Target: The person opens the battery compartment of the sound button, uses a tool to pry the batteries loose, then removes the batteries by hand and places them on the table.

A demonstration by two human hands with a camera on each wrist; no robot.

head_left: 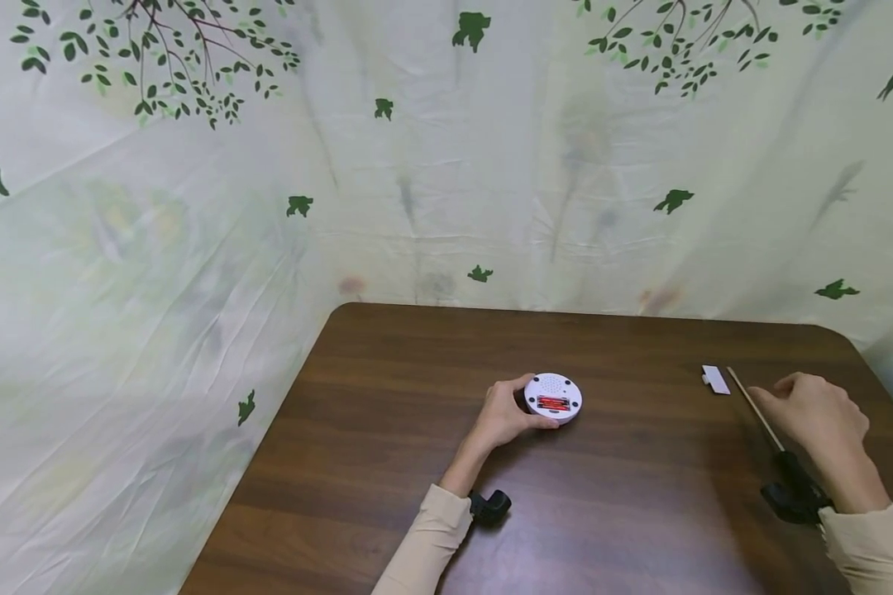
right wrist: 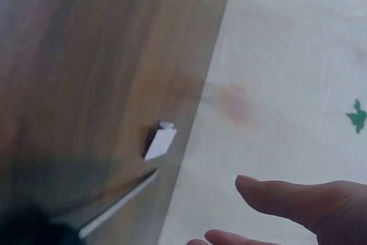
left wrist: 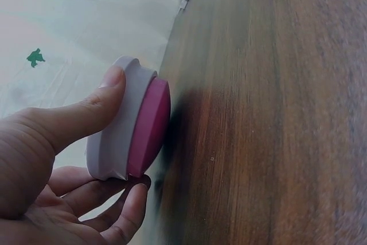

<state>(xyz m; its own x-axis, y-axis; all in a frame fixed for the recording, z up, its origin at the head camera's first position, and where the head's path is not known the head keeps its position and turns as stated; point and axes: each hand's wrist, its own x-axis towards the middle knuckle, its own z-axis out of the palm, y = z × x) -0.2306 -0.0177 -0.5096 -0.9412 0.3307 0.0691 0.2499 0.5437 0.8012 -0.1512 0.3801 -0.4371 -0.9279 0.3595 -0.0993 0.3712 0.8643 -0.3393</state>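
Note:
My left hand point(head_left: 502, 416) grips a round white device point(head_left: 553, 387) by its rim, thumb on one side and fingers on the other. Its underside faces up, with red batteries point(head_left: 553, 403) in an uncovered compartment and small speaker holes. The left wrist view shows a pink domed part point(left wrist: 150, 127) on the side facing the table. On the right, my right hand point(head_left: 822, 417) is held above the table with nothing in it, thumb extended. Beside it lies a screwdriver point(head_left: 755, 407) with a long metal shaft and a dark handle. Near the shaft's tip rests a small white battery cover point(head_left: 715, 379).
The brown wooden table point(head_left: 610, 487) has rounded far corners. Behind it and to the left hangs a pale cloth point(head_left: 432, 182) printed with green leaves and branches. Black wrist cameras point(head_left: 491, 507) are worn on both arms.

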